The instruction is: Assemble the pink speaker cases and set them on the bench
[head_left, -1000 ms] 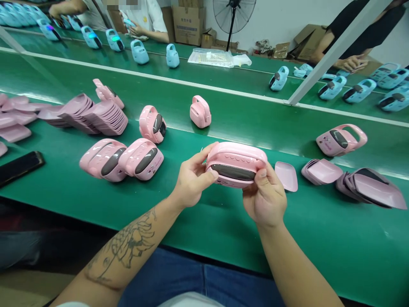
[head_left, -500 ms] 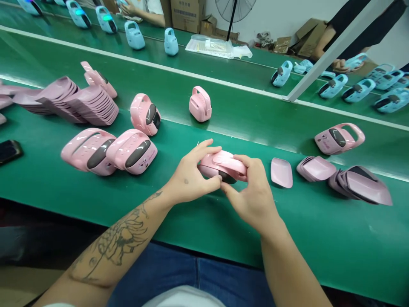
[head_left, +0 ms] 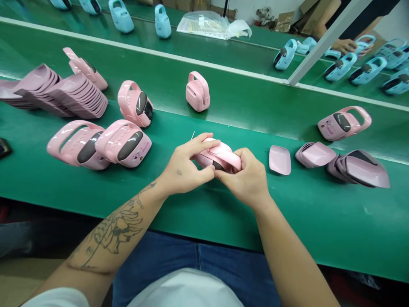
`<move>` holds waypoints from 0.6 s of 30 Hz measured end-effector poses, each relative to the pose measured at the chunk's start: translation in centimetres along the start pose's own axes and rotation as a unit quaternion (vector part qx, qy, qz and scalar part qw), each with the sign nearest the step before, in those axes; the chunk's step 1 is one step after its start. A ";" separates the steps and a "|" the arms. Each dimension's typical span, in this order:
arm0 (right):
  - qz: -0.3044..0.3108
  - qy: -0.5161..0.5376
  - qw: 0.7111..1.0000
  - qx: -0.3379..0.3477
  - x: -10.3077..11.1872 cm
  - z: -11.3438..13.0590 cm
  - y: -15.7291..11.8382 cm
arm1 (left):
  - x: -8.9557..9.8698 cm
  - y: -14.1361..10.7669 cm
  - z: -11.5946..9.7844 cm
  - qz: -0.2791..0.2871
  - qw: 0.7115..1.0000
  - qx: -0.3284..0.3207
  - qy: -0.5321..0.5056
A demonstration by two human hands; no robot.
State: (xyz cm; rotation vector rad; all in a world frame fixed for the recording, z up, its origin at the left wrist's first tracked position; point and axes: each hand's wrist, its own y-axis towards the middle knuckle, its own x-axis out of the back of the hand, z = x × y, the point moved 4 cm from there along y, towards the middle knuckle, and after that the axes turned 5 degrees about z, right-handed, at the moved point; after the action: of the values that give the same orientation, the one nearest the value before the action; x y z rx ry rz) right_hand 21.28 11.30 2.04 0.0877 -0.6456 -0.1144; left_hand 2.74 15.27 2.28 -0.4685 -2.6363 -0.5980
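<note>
Left hand [head_left: 187,166]: fingers curled on the held pink case [head_left: 223,154], thumb at its front
Right hand [head_left: 247,177]: fingers closed on its right end, by the handle
Held pink case: between both hands, above the green bench [head_left: 198,213]
Single tray [head_left: 280,160]: right of the right hand
Paired pink cases [head_left: 124,145]: 2, left of the left hand
Blue cases [head_left: 162,22]: beyond the white rail [head_left: 140,47]

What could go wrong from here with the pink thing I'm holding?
The held pink device might slip, since it looks glossy and sits between the fingers of the left hand and right hand. Its dark panel is close to the thumbs, so it could get smudged. If the right hand swings outward, it might knock the small pink tray lying beside it on the green table.
</note>
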 end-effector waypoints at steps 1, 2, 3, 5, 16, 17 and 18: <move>-0.004 0.001 1.000 0.003 -0.1 -0.1 0.0 | 0.0 0.0 -0.1 -0.001 1.000 0.000 0.001; -0.007 0.002 1.000 0.007 -0.2 -0.2 0.0 | -0.1 0.0 -0.2 -0.001 1.000 -0.001 0.001; -0.010 0.003 1.000 0.010 -0.2 -0.2 0.0 | -0.1 0.0 -0.3 0.000 1.000 -0.001 0.000; -0.009 0.007 1.000 0.011 -0.3 -0.3 0.1 | -0.1 0.0 -0.3 0.000 1.000 0.000 0.001; 0.033 0.016 0.999 -0.003 -0.1 -0.5 -0.8 | -0.5 -0.6 -0.8 -0.010 0.995 -0.029 0.096; 0.027 0.016 0.999 -0.007 -0.1 -0.5 -0.8 | -0.5 -0.6 -0.8 -0.017 0.995 -0.036 0.096; 0.024 0.015 1.000 -0.012 -0.2 -0.5 -0.8 | -0.6 -0.7 -0.8 -0.020 0.995 -0.040 0.092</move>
State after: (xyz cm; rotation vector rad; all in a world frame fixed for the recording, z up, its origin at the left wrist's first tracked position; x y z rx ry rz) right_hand 21.38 10.56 1.45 0.0502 -0.6156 -0.0750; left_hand 3.22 14.21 2.42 -0.3658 -2.4594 -0.7245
